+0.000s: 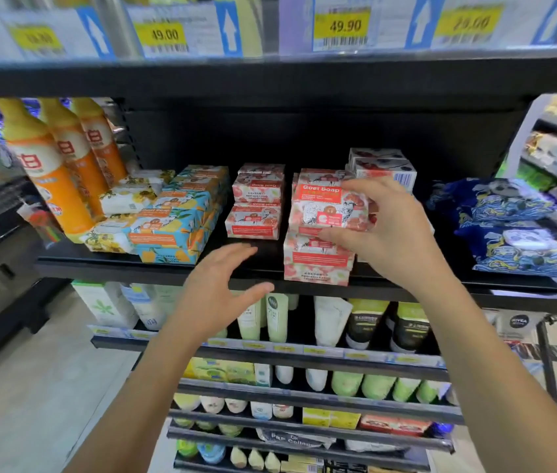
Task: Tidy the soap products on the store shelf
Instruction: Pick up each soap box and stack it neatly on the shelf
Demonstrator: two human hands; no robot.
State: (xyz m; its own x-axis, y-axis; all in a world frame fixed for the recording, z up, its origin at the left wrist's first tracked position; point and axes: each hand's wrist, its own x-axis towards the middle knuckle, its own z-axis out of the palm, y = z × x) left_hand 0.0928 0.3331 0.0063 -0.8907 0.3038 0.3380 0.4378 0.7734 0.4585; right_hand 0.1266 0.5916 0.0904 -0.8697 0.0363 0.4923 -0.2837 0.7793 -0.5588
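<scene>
Head view of a black store shelf (126,264) carrying boxed soaps. The right hand (389,230) grips a red-and-white Goat Soap box (324,206), its fingers (359,184) curled over the box's top right corner and the thumb pressed under its lower edge. The box is tipped with its printed face toward the camera. It sits at the top of a stack of matching red boxes (318,259) at the shelf's front edge; whether it rests on the stack or is held just above it cannot be told. The left hand (219,288) hovers in front of the shelf edge with the fingers (236,249) spread and relaxed, holding nothing, just below a second, shorter stack of red soap boxes (258,203) that stands beside the first. To the left of these lie blue-and-yellow soap boxes (181,216), then white soap boxes with yellow flowers (123,199), and orange bottles (55,165) at the far left. Behind the right hand stand white-and-red cartons (382,163), one showing a barcode. Blue patterned packets (509,227) fill the shelf's right end. Yellow price labels (342,25) hang from the shelf above, and tubes (275,319) line the shelf below.
</scene>
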